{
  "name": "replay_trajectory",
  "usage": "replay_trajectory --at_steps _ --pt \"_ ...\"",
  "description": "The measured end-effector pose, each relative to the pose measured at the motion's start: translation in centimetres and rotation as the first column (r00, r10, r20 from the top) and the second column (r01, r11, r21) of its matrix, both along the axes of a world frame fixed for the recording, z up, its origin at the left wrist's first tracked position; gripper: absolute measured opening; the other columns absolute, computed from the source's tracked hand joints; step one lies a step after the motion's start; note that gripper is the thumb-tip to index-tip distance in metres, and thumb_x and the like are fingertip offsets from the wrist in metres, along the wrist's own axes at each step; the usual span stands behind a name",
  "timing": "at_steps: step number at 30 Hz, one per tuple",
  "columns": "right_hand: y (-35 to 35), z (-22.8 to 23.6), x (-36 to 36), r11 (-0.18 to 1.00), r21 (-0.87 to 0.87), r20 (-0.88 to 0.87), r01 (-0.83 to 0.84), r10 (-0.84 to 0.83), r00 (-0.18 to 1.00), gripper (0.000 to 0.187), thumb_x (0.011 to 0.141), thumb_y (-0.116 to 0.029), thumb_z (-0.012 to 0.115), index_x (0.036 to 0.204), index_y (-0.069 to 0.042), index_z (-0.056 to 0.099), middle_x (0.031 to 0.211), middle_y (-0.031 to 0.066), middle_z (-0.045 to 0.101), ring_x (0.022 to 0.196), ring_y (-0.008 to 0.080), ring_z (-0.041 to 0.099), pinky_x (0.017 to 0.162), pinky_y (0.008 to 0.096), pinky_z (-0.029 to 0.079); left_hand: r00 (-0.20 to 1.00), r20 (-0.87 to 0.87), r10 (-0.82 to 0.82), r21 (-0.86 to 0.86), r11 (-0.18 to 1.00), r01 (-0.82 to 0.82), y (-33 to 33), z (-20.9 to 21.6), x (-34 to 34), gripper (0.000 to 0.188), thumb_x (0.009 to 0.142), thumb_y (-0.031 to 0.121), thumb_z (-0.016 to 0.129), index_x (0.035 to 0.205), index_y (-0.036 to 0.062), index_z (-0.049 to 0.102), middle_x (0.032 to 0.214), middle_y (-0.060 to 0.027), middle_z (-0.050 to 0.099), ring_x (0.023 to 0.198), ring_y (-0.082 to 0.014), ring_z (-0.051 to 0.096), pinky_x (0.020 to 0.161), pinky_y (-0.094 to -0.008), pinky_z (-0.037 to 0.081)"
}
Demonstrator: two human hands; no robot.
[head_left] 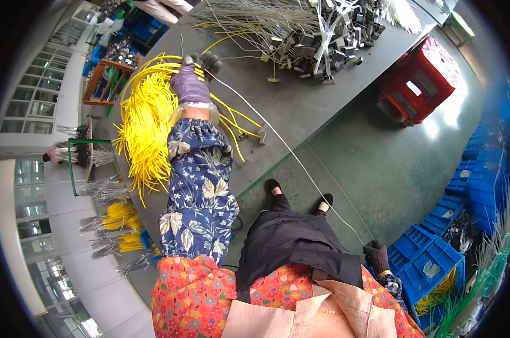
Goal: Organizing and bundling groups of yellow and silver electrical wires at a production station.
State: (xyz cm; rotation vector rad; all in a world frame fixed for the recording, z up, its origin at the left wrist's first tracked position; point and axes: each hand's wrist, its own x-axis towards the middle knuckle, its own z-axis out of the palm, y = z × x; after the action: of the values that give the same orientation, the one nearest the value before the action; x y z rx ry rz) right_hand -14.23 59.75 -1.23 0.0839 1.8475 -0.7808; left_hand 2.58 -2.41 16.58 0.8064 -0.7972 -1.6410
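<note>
**Inspector:** Head view. State of the hands?

**Operator:** From my remote station I see the left hand [194,76], gloved, at eleven o'clock on the grey workbench [300,107], fingers pressed down on one end of a white wire [289,149] beside the yellow wire bundle [145,121]. The right hand [377,256], at five o'clock, is clenched on the wire's other end.

**Inspector:** Orientation?

**Operator:** Long axis runs taut from eleven to five, off the bench edge, past the shoes, toward the blue crates [429,259].

**Inspector:** Risks?

**Operator:** In my judgement, the stretched wire could snag the loose yellow ends, or slip under the glove if tension rises.
</note>
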Motion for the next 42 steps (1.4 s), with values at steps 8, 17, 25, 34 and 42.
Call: replay_trajectory --at_steps 8,17,25,34,42 --pt "0.4 0.7 -0.2 0.999 -0.034 0.124 0.037 -0.033 0.992 0.009 0.073 -0.009 0.062 0.069 -0.003 0.056 0.055 0.0030 0.051 0.042 0.0118 0.045 0.038 0.0262 0.034 0.990 0.016 -0.143 0.143 0.980 0.140 2.8 -5.7 1.1 0.019 0.091 0.022 0.046 0.095 0.0037 0.051 0.096 -0.0200 0.061 0.082 -0.0320 0.062 0.073 -0.0462 0.054" --pt "1.9 0.4 0.9 0.998 0.064 0.066 -0.013 0.008 0.998 0.008 0.075 -0.006 0.063 0.070 -0.002 0.059 0.059 0.0011 0.056 0.051 0.0083 0.048 0.046 0.0242 0.038 1.000 -0.022 -0.011 0.164 0.986 0.015 1.5 -5.7 3.5 0.023 0.093 0.024 0.039 0.100 0.0027 0.047 0.101 -0.0256 0.057 0.092 -0.0391 0.058 0.083 -0.0528 0.049" --pt "1.9 -0.2 0.5 0.999 0.018 0.133 -0.045 0.042 0.990 0.009 0.076 -0.008 0.064 0.070 -0.002 0.060 0.062 0.0006 0.057 0.055 0.0086 0.052 0.049 0.0248 0.041 0.977 -0.138 -0.164 0.097 0.979 0.178 3.6 -9.1 4.7 0.024 0.090 0.026 0.049 0.089 0.0023 0.053 0.089 -0.0205 0.062 0.081 -0.0346 0.062 0.076 -0.0488 0.052" --pt "4.2 3.1 -1.6 0.919 0.081 0.139 -0.386 0.373 0.917 0.008 0.075 -0.009 0.059 0.069 -0.003 0.058 0.055 0.0065 0.055 0.043 0.0171 0.051 0.041 0.0302 0.040 0.968 0.249 -0.027 0.313 0.948 -0.054 8.1 -10.0 4.5 0.014 0.088 0.016 0.051 0.091 0.0027 0.053 0.082 -0.0157 0.062 0.065 -0.0250 0.063 0.060 -0.0377 0.056" --pt "3.3 1.5 1.2 0.912 0.064 0.085 -0.406 0.400 0.912 0.008 0.069 -0.009 0.059 0.064 -0.004 0.055 0.054 0.0086 0.050 0.046 0.0220 0.050 0.042 0.0331 0.038 0.979 0.145 -0.144 0.340 0.936 0.088 14.8 -13.2 3.9 0.016 0.087 0.019 0.052 0.088 0.0039 0.058 0.071 -0.0087 0.063 0.060 -0.0221 0.061 0.060 -0.0366 0.052"
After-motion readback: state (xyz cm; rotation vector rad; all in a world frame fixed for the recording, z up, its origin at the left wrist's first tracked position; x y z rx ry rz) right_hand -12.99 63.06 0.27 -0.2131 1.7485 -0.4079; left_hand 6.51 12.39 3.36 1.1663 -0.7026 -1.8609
